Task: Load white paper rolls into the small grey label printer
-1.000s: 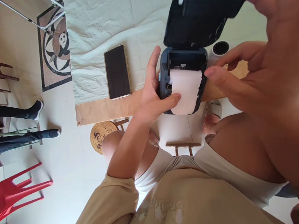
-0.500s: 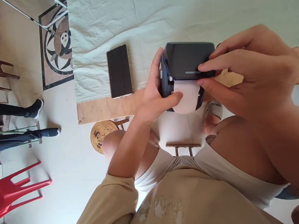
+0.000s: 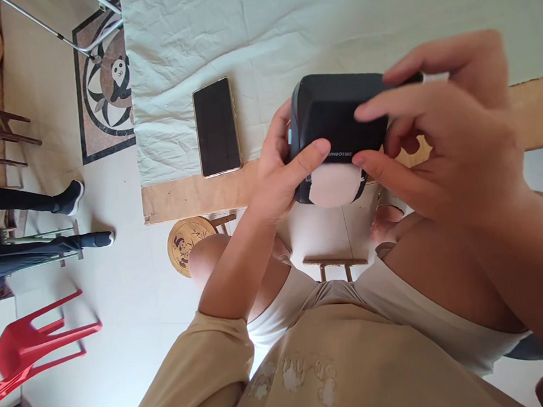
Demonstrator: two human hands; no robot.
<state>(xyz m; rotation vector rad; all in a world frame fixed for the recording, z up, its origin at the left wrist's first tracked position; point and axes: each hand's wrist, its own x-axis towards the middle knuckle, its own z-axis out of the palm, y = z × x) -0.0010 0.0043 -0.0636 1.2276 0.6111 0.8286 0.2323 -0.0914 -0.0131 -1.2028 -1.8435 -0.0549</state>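
A dark label printer (image 3: 339, 113) with NIIMBOT printed on its lid is held up over the table's front edge. Pale label paper (image 3: 335, 186) sticks out below the lid's lower edge. My left hand (image 3: 285, 171) wraps around the printer's left side, its thumb pressed on the lid near the lettering. On the other side, my right hand (image 3: 449, 133) has the index fingertip on the lid and the thumb at its lower right corner. The remaining fingers curl beside the printer, partly hidden. The lid lies down against the body.
A phone (image 3: 217, 127) lies on the pale green cloth (image 3: 257, 16), left of the printer. Behind my right fingers is a partly hidden dark object (image 3: 415, 79). A round wooden stool (image 3: 190, 244), a red plastic chair (image 3: 38, 341) and another person's legs (image 3: 42, 221) are at the left.
The printer's lid has swung down over the body, covering the upper part of the paper. My left thumb has moved from the paper onto the lid, and my right fingers have loosened from its edge.
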